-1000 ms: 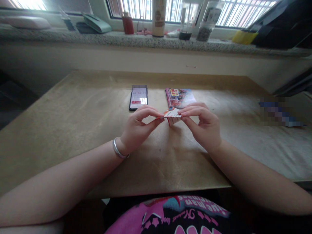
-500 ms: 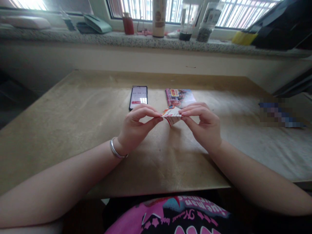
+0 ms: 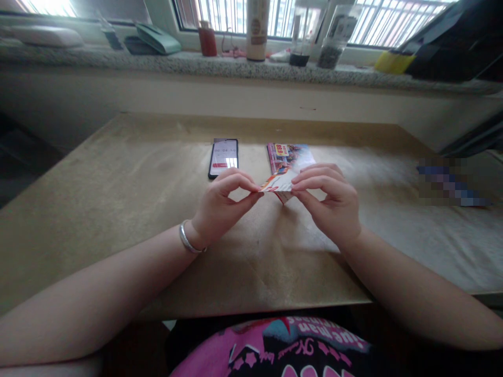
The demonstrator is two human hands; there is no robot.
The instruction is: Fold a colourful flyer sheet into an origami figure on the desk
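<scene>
Between my two hands is a small folded piece of printed paper (image 3: 280, 181), white with orange and red print, held just above the table. My left hand (image 3: 223, 201) pinches its left corner between thumb and fingertips. At the right side, my right hand (image 3: 330, 201) grips the paper's edge the same way. One flap of the paper hangs down below the fold. Behind it lies a stack of colourful printed sheets (image 3: 294, 153), partly covered by the paper and my right fingers. A phone (image 3: 225, 155) with a timer on its screen lies beyond my left hand.
The table (image 3: 157, 199) has a tan cover. A blurred blue packet (image 3: 451, 183) lies at the right. Along the granite windowsill (image 3: 220, 67) stand a red bottle (image 3: 207, 39), a tall beige bottle (image 3: 257, 31), clear containers (image 3: 334, 39) and a pale green case (image 3: 157, 39).
The paper has turned and opened a little: more of its white upper face shows, and the hanging flap has shifted right. My right hand has moved slightly right. Both hands keep their pinch.
</scene>
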